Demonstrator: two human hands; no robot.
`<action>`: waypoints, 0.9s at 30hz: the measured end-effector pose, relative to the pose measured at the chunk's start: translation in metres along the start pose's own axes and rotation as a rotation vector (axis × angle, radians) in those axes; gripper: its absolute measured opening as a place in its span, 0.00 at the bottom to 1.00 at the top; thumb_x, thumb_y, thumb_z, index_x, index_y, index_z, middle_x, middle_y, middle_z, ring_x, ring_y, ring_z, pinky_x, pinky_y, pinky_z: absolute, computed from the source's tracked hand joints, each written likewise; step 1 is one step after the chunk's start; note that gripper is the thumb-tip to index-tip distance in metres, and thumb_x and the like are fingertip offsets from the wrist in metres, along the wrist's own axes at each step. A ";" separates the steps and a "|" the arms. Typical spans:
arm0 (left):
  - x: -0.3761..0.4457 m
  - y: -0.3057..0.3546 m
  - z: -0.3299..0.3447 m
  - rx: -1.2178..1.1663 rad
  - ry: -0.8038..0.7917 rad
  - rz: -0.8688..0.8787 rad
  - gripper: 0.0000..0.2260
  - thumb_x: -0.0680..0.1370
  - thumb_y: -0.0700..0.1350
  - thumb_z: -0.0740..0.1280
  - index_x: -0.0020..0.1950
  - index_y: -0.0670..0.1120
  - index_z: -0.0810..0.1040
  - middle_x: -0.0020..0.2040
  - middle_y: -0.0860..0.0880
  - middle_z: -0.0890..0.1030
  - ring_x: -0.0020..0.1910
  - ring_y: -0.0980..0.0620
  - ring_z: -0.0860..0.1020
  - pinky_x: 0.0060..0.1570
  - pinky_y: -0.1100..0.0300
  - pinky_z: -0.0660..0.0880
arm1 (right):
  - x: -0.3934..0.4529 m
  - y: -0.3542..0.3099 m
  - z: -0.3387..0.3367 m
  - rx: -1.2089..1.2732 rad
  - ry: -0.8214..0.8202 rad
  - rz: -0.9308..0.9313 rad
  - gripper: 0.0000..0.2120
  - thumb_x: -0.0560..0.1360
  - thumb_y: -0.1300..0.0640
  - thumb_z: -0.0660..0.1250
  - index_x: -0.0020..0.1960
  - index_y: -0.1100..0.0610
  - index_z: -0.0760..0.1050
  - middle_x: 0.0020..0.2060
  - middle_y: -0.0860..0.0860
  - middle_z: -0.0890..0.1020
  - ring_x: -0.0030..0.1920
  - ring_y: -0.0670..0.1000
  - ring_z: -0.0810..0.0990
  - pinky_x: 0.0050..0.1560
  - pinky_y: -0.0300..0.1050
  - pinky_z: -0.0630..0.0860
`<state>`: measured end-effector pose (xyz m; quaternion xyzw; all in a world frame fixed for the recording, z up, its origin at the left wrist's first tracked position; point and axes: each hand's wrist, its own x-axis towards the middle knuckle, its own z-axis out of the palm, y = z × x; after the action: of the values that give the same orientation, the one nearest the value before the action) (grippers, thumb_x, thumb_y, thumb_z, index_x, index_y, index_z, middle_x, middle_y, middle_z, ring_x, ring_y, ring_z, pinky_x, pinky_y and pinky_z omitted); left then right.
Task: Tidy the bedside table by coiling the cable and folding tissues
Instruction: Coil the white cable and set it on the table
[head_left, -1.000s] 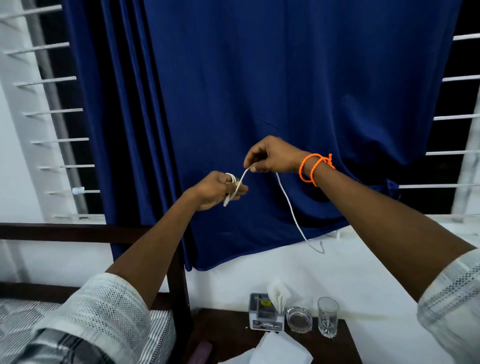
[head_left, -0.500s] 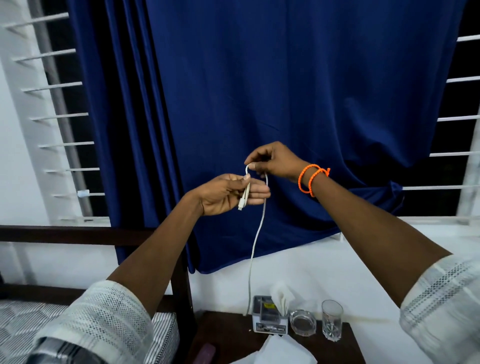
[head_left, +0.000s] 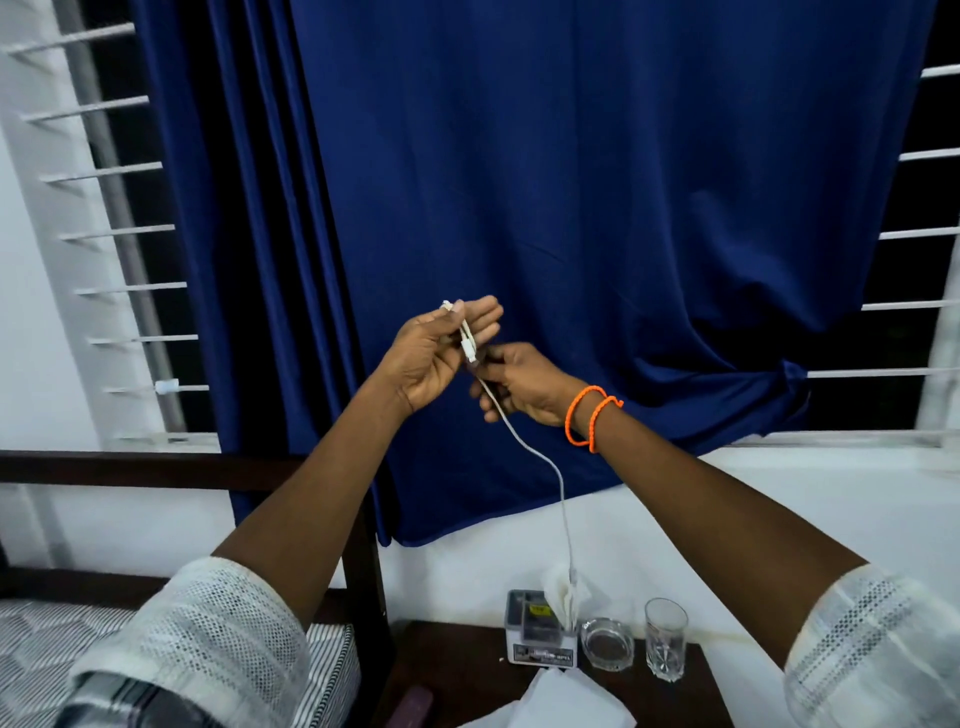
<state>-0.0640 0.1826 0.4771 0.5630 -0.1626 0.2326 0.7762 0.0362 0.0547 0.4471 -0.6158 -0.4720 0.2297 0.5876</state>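
Observation:
A thin white cable (head_left: 540, 457) is held up in front of the blue curtain. My left hand (head_left: 441, 348) pinches the looped part and the plug end between thumb and fingers, palm turned toward me. Just below and to the right, my right hand (head_left: 524, 387), with orange bands on the wrist, grips the cable where it leaves the loop. The free length hangs down to the tissue box (head_left: 540, 636) on the dark bedside table (head_left: 457, 675). A loose white tissue (head_left: 566, 704) lies on the table's near edge.
A glass ashtray (head_left: 607, 647) and a drinking glass (head_left: 666, 644) stand right of the tissue box. A bed with a dark wooden headboard (head_left: 156, 465) and striped mattress (head_left: 327, 670) is at the left. Window bars flank the curtain (head_left: 597, 208).
My left hand has risen and turned palm-up with the loop. My right hand has dropped below it and slid along the cable, whose tail now hangs to the right toward the tissue box.

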 end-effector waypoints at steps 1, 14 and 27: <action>0.002 0.001 -0.003 0.026 0.053 0.015 0.13 0.85 0.39 0.61 0.63 0.32 0.78 0.66 0.38 0.81 0.68 0.42 0.79 0.61 0.55 0.81 | -0.001 0.001 0.001 -0.049 -0.009 0.005 0.09 0.82 0.57 0.66 0.57 0.62 0.78 0.34 0.54 0.79 0.29 0.49 0.78 0.30 0.45 0.80; -0.002 -0.006 -0.015 0.959 0.189 -0.229 0.43 0.75 0.77 0.47 0.55 0.44 0.87 0.55 0.47 0.87 0.58 0.49 0.83 0.69 0.44 0.74 | -0.007 -0.031 -0.031 -0.826 -0.102 -0.140 0.05 0.75 0.59 0.74 0.50 0.58 0.83 0.35 0.50 0.83 0.29 0.43 0.81 0.33 0.41 0.82; -0.009 -0.005 -0.004 0.542 -0.144 -0.547 0.46 0.78 0.74 0.48 0.67 0.32 0.75 0.60 0.33 0.83 0.62 0.38 0.82 0.63 0.49 0.79 | 0.002 -0.051 -0.060 -0.886 0.011 -0.365 0.06 0.75 0.57 0.75 0.51 0.52 0.85 0.46 0.44 0.87 0.48 0.38 0.83 0.50 0.32 0.77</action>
<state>-0.0690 0.1831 0.4675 0.7852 0.0067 0.0115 0.6191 0.0711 0.0189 0.5073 -0.7152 -0.6218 -0.1041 0.3017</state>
